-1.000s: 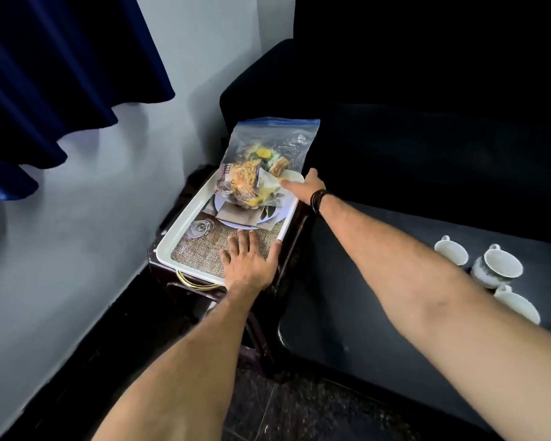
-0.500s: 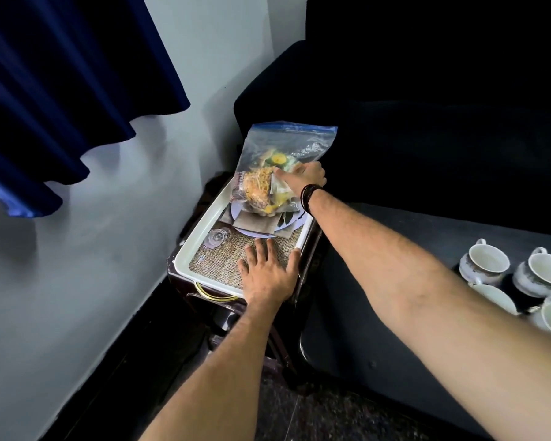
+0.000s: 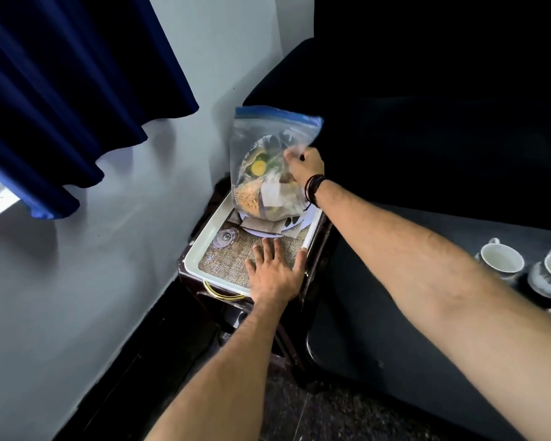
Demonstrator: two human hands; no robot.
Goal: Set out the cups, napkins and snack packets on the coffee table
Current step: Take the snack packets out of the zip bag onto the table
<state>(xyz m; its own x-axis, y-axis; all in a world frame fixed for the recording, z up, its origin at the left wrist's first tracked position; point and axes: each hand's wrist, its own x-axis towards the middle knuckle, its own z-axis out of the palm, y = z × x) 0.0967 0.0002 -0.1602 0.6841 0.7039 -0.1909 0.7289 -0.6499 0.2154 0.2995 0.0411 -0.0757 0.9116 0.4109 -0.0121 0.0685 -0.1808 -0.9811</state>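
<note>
My right hand [image 3: 304, 163] pinches the zip bag [image 3: 269, 167] w/ snack pkts at tray's [image 3: 201, 249] far end; left hand [image 3: 275, 272] flat, fingers apart, steadying tray's near-right corner

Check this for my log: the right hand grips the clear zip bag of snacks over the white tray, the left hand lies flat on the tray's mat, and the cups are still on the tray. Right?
One slip: the cups are not on the white tray. The head view shows them on the dark coffee table at right. The right hand does grip the zip bag, and the left hand lies flat on the mat.
</note>
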